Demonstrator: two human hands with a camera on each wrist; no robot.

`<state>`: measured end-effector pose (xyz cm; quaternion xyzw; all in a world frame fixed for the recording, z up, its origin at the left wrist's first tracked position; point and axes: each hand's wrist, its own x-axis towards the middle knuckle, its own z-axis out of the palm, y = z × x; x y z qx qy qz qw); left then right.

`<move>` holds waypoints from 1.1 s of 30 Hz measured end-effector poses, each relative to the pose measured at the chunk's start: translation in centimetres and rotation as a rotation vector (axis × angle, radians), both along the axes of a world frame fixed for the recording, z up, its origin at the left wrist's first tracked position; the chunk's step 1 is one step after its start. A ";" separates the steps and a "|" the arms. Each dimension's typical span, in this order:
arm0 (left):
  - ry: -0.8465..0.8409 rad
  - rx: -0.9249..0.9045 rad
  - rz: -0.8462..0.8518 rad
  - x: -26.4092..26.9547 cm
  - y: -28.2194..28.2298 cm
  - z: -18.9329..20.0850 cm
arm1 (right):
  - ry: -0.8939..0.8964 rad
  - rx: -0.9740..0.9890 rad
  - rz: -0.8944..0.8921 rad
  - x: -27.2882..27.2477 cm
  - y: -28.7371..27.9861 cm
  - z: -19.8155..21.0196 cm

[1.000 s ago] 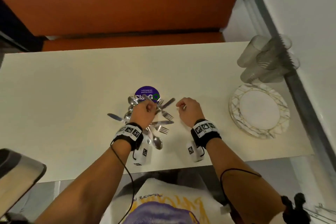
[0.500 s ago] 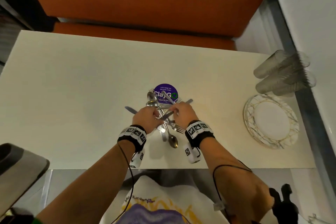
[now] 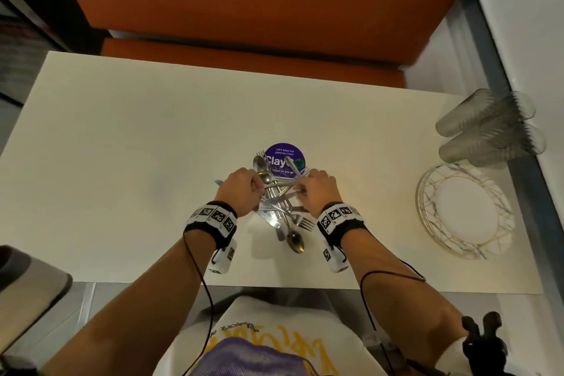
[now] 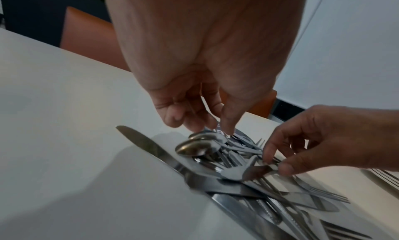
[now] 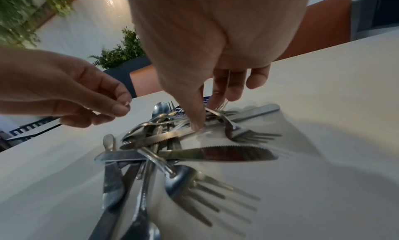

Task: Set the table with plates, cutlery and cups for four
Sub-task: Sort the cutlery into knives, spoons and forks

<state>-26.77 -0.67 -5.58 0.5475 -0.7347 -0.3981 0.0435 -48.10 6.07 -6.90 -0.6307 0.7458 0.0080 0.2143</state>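
A heap of steel knives, forks and spoons (image 3: 279, 210) lies on the white table (image 3: 137, 146), partly over a round purple sticker (image 3: 282, 152). My left hand (image 3: 259, 184) hangs over the heap's left side with its fingers curled. Its fingertips (image 4: 172, 119) sit just above two spoon bowls (image 4: 194, 148) and nothing shows between them. My right hand (image 3: 300, 190) is on the heap's right side and pinches the handle of a fork (image 5: 236, 132) between thumb and fingers. A stack of gold-patterned plates (image 3: 500, 224) and several clear cups (image 3: 485, 131) stand at the right edge.
An orange bench (image 3: 259, 3) runs along the table's far side. A wall (image 3: 534, 24) and a metal rail border the right edge, close behind the cups. A grey object (image 3: 24, 281) sits at the near left, off the table.
My right hand has moved left from beside the heap onto it and now pinches a fork handle. The left hand has stayed over the spoons. The head view has shifted.
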 end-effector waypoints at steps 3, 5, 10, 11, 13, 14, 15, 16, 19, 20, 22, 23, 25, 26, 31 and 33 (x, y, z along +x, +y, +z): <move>-0.031 0.001 0.002 0.7 -0.3 0.2 | 0.041 0.010 0.039 0.3 0.0 -0.2; -0.031 0.007 -0.002 1.1 -0.2 0.1 | 0.062 0.011 0.050 0.5 0.1 -0.4; 0.021 0.021 0.030 2.0 0.3 -0.2 | 0.029 0.019 0.055 0.6 0.2 -0.5; 0.029 0.019 0.036 2.2 0.3 -0.2 | 0.010 0.008 0.054 0.6 0.1 -0.4; 0.043 0.016 0.058 2.3 0.1 -0.1 | -0.018 -0.012 0.047 0.7 -0.1 -0.2; 0.050 0.016 0.073 2.3 0.0 0.0 | -0.030 -0.024 0.044 0.8 -0.3 -0.1; 0.060 0.014 0.086 2.3 -0.1 0.1 | -0.045 -0.039 0.040 0.9 -0.4 0.1; 0.073 0.006 0.100 2.3 -0.2 0.4 | -0.059 -0.057 0.037 1.0 -0.5 0.3; 0.129 0.000 0.140 2.2 -0.3 1.3 | -0.093 -0.136 0.034 1.4 -1.1 1.1; 0.158 0.006 0.151 2.2 -0.4 1.5 | -0.114 -0.166 0.024 1.6 -1.4 1.5; 0.217 0.018 0.162 2.2 -0.5 1.8 | -0.177 -0.213 -0.018 2.3 -2.0 2.3; 0.253 0.024 0.166 2.2 -0.5 2.0 | -0.220 -0.230 -0.042 2.7 -2.4 2.7; 0.347 0.041 0.188 2.1 -0.6 2.4 | -0.325 -0.267 -0.090 3.8 -3.1 3.6; 0.394 0.039 0.207 2.0 -0.6 2.8 | -0.385 -0.277 -0.116 4.5 -3.5 4.1; 0.548 -0.012 0.310 2.3 -1.3 3.5 | -0.590 -0.290 -0.204 8.1 -4.4 5.2; 0.555 -0.039 0.333 2.8 -1.5 3.5 | -0.642 -0.282 -0.224 9.5 -4.4 5.1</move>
